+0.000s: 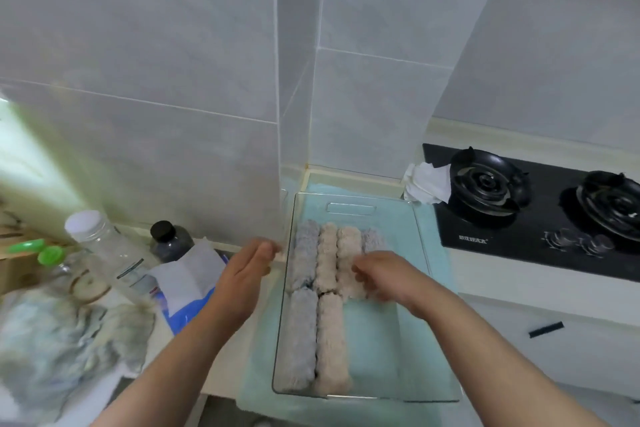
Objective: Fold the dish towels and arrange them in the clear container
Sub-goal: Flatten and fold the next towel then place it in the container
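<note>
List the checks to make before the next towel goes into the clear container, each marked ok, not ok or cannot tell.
1. Left hand at left wall of clear container: ok.
2. Free space beside the near beige roll: ok.
3. Right hand clear of far row: not ok, over a far beige roll.
4. Right hand gripping that roll: cannot tell, blurred.
5. Unfolded towel pile nearby: ok.

Blur over the fingertips of the right hand; hob lettering illegibly small.
</note>
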A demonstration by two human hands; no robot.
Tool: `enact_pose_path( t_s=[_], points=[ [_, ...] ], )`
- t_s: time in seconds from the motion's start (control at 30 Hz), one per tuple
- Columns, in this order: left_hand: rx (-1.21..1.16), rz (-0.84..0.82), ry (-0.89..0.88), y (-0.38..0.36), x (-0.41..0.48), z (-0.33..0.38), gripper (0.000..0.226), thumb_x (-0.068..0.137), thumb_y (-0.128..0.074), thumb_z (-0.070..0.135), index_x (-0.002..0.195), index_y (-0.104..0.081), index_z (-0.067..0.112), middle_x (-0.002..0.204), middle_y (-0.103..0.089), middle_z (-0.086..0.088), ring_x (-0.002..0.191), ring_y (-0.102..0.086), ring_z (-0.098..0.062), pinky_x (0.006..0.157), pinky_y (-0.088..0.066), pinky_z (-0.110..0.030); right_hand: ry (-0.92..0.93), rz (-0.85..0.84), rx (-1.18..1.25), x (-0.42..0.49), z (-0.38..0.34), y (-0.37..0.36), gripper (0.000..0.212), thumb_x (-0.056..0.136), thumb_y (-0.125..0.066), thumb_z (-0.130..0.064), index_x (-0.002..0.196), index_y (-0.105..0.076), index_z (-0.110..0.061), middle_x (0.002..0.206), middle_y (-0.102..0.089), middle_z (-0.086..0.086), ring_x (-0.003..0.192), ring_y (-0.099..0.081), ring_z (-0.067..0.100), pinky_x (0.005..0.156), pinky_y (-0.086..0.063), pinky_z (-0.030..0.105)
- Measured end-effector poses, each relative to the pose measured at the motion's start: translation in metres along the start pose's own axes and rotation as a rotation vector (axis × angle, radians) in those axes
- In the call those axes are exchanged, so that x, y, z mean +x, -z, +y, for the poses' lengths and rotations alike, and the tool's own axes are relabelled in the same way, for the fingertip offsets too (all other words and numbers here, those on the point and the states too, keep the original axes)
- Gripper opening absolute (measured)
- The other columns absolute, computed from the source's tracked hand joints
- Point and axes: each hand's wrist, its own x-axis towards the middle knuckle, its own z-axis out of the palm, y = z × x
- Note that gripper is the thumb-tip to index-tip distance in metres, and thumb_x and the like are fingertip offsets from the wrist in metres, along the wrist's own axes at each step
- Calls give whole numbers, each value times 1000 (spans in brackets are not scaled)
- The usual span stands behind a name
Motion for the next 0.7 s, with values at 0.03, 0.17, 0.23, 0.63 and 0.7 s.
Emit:
enact_pose_path(
  t_s=[0.03, 0.17, 0.23, 0.63, 0.7],
  points=[
    [-11, 25, 0, 5, -2, 3, 29, 101, -40, 35, 95, -66, 22, 105, -67, -5, 103, -60, -25, 86, -48, -36, 76, 8, -13, -1, -4, 12, 26, 95, -51, -33, 94, -68, -13, 96, -68, 4, 82, -61, 18, 78, -51, 38],
    [64, 188, -30, 11, -30, 21, 35, 103, -35, 15, 94, -68, 18, 107, -68, -11, 103, -63, -24, 94, -49, -35, 409, -3, -59, -12, -16, 38, 23, 99, -48, -34, 96, -68, -23, 99, -68, -9, 98, -62, 12, 91, -48, 35],
    [64, 281, -30, 8, -54, 31, 34, 101, -37, 16, 95, -70, 17, 105, -70, -5, 101, -64, -16, 92, -50, -31, 530, -49, -14, -18, -16, 36, 21, 98, -49, -33, 95, -68, -25, 98, -68, -13, 97, -62, 8, 90, -47, 30],
    [207, 780, 42, -43, -302, 23, 63, 74, -30, 73, 120, -54, 37, 129, -56, 10, 124, -50, -10, 110, -37, -40, 873, -562, -323, -130, 35, -23, 36, 96, -52, -40, 131, -53, -35, 132, -52, -15, 122, -48, 5, 103, -39, 28],
    [205, 855, 81, -42, -346, 18, 67, 72, -30, 73, 122, -52, 34, 131, -55, 10, 127, -47, -10, 112, -35, -40, 927, -632, -368, -159, 35, -45, 39, 96, -51, -41, 134, -50, -34, 135, -51, -12, 125, -47, 7, 107, -37, 31]
  ],
)
